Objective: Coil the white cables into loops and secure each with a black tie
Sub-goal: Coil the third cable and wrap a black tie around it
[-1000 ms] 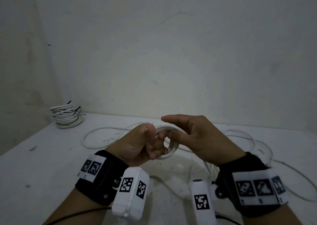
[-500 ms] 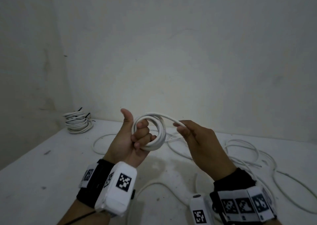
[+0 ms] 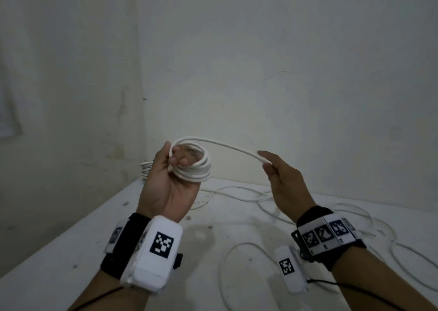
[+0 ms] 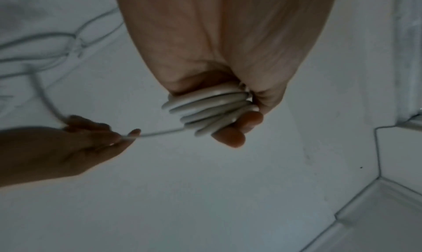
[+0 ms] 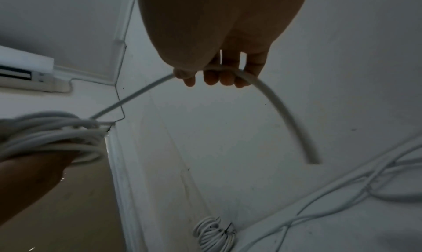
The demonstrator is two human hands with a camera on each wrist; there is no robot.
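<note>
White round plastic-sheathed cable coil (image 3: pixel 194 166): several stacked turns held upright in the left hand (image 3: pixel 168 187), fingers curled through the middle of the loop, thumb on its outer edge, raised above the white desk (image 3: pixel 71 251). One taut strand (image 3: pixel 232 147) leaves the coil top and runs sideways to the right hand (image 3: pixel 282 182), which pinches it between thumb and fingertips (image 5: pixel 211 79). Long axis of that strand is roughly level, coil to right grip. Right wrist view: a short free tail (image 5: pixel 294 126) curves down past the pinch and ends in air, so I'd judge this cable is nearly wound. Next wrap turns on bringing the right hand back to the coil. Tied white bundle (image 5: pixel 213 235) sits beyond the coil, by the wall. Loose white cables (image 3: pixel 355 216) lie on the desk below the right hand.
</note>
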